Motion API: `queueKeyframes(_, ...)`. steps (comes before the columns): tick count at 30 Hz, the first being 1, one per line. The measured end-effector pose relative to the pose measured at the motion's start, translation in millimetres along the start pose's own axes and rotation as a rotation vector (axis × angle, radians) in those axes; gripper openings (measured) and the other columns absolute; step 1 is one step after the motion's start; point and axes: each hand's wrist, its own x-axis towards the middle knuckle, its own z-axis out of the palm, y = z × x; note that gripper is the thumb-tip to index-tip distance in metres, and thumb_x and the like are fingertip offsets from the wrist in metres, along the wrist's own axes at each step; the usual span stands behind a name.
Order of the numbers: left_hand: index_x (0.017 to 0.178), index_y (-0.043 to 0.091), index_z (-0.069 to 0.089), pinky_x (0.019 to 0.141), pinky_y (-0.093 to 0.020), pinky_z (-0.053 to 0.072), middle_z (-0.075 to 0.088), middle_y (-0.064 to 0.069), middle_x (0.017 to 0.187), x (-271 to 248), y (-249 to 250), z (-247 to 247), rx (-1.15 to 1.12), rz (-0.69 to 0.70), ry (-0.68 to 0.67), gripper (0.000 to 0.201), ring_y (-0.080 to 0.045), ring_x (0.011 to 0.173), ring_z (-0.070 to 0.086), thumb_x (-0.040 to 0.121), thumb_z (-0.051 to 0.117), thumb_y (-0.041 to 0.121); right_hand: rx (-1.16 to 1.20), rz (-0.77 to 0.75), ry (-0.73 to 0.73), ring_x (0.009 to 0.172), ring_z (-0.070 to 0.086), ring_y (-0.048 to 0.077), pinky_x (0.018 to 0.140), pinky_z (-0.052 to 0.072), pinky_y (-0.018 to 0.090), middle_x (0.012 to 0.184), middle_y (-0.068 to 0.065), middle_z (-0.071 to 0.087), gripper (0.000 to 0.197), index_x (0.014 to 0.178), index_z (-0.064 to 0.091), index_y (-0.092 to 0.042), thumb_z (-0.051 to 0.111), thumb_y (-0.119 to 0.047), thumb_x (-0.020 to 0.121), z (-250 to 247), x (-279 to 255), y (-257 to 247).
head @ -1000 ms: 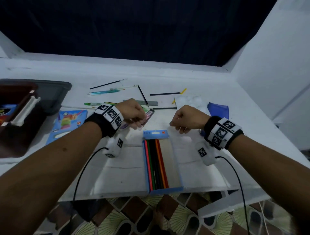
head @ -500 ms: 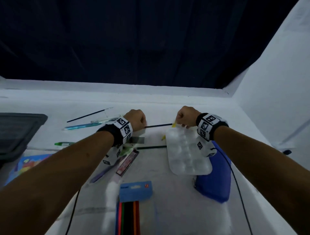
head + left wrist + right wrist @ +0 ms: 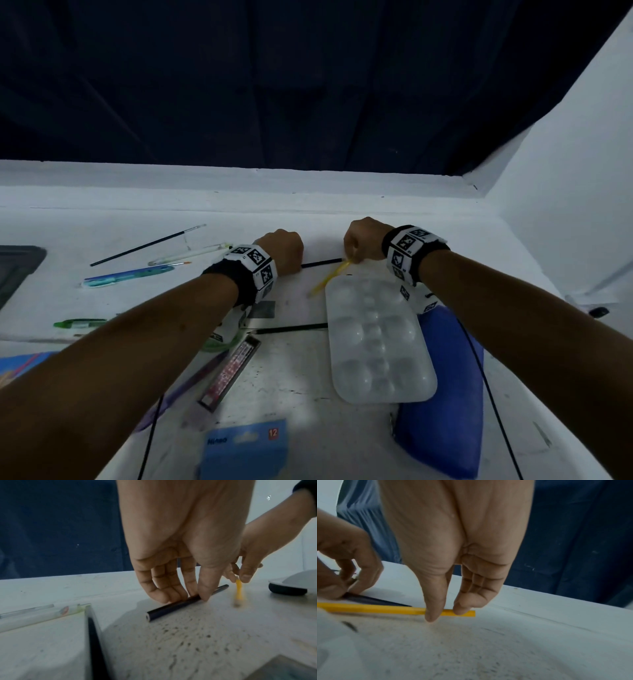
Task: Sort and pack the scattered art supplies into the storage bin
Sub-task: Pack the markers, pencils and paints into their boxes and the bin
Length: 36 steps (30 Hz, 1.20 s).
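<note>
My left hand (image 3: 286,248) pinches a dark pencil (image 3: 173,606) that lies on the white table; thumb and fingers close on its middle in the left wrist view. That dark pencil (image 3: 320,263) shows between my hands in the head view. My right hand (image 3: 361,241) pinches the end of a yellow pencil (image 3: 385,609) between thumb and fingers. The yellow pencil (image 3: 329,277) slants down toward the white paint palette (image 3: 376,342). The open coloured-pencil box (image 3: 245,448) sits at the near edge. A corner of the grey storage bin (image 3: 15,270) shows at the far left.
Brushes and pens (image 3: 130,274) lie scattered at the left, with a green pen (image 3: 80,323) nearer. Another dark pencil (image 3: 291,329), a ruler (image 3: 230,371) and a blue pouch (image 3: 445,394) lie near my arms. A white wall (image 3: 565,205) closes the right side.
Both hands reached forward from near the pencil box to the far pencils. The left closed on the dark pencil and the right on the yellow one. The head view swung up and right.
</note>
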Motion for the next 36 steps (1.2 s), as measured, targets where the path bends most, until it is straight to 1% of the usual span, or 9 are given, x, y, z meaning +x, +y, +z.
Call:
queueKeyframes(5,0.077,0.006,0.072,0.069,-0.030,0.053,0.071,-0.010,0.085,-10,-7,-11,-0.226,-0.015,0.106,0.010,-0.028,0.080,0.066,0.081,0.070,0.015,0.137,0.031,0.158,0.086,0.057,0.017,0.070,0.043,0.026,0.089,-0.002,0.062,0.011,0.094,0.075,-0.009,0.073,-0.010,0.084,-9,-18,14)
queueKeyframes(10,0.075,0.010,0.074,0.060,-0.019,0.046,0.068,0.004,0.073,-45,-9,-29,-0.512,-0.016,0.248,0.009,-0.008,0.071,0.060,0.082,0.069,0.013,0.286,0.048,0.280,0.082,0.059,0.017,0.067,0.045,0.025,0.082,-0.004,0.062,0.003,0.083,0.072,-0.015,0.072,-0.012,0.083,-8,-62,0)
queueKeyframes(17,0.075,0.017,0.066,0.063,-0.022,0.047,0.065,0.001,0.067,-122,-21,-35,-0.759,-0.034,0.524,0.009,-0.010,0.061,0.059,0.083,0.071,0.016,0.475,0.062,0.497,0.077,0.062,0.016,0.068,0.050,0.029,0.082,-0.002,0.066,0.002,0.081,0.075,-0.019,0.074,-0.017,0.081,38,-159,-60)
queueKeyframes(19,0.083,0.016,0.066,0.061,-0.021,0.046,0.067,0.001,0.066,-151,-22,-32,-0.752,-0.016,0.514,0.005,-0.007,0.059,0.060,0.082,0.071,0.015,0.523,0.057,0.495,0.070,0.063,0.013,0.065,0.050,0.027,0.074,-0.003,0.069,0.003,0.078,0.074,-0.021,0.075,-0.020,0.081,61,-187,-81)
queueKeyframes(22,0.099,0.020,0.060,0.055,-0.018,0.045,0.070,0.001,0.063,-195,-22,-19,-0.750,0.026,0.451,0.021,-0.002,0.052,0.060,0.082,0.070,0.014,0.700,0.075,0.455,0.058,0.062,0.008,0.056,0.048,0.023,0.060,-0.006,0.067,0.010,0.072,0.072,-0.020,0.074,-0.018,0.082,96,-228,-105)
queueKeyframes(26,0.087,0.018,0.067,0.055,-0.018,0.046,0.069,-0.004,0.064,-254,-10,7,-0.679,0.128,0.370,0.008,-0.007,0.055,0.062,0.082,0.070,0.013,1.050,0.245,0.397,0.057,0.062,0.011,0.048,0.043,0.020,0.066,0.005,0.069,0.010,0.078,0.071,-0.008,0.070,-0.013,0.087,140,-282,-129)
queueKeyframes(29,0.081,0.013,0.070,0.059,-0.026,0.054,0.070,0.000,0.064,-294,4,27,-0.694,0.171,0.264,0.002,-0.005,0.056,0.065,0.081,0.071,0.011,1.247,0.316,0.419,0.058,0.061,0.015,0.052,0.049,0.025,0.068,0.011,0.069,0.013,0.081,0.072,-0.001,0.067,-0.010,0.089,169,-311,-144)
queueKeyframes(33,0.079,0.016,0.069,0.056,-0.020,0.052,0.069,0.000,0.060,-334,18,48,-0.706,0.189,0.145,0.003,-0.006,0.053,0.064,0.080,0.070,0.013,1.396,0.385,0.534,0.057,0.057,0.016,0.053,0.051,0.023,0.066,0.013,0.064,0.016,0.081,0.071,0.007,0.066,-0.005,0.089,199,-328,-159)
queueKeyframes(36,0.077,0.017,0.071,0.062,-0.022,0.054,0.069,0.001,0.063,-351,23,60,-0.678,0.163,0.129,0.001,-0.004,0.058,0.065,0.077,0.071,0.016,1.529,0.400,0.559,0.066,0.061,0.025,0.061,0.054,0.029,0.074,0.022,0.067,0.014,0.083,0.072,0.008,0.066,-0.005,0.088,209,-336,-161)
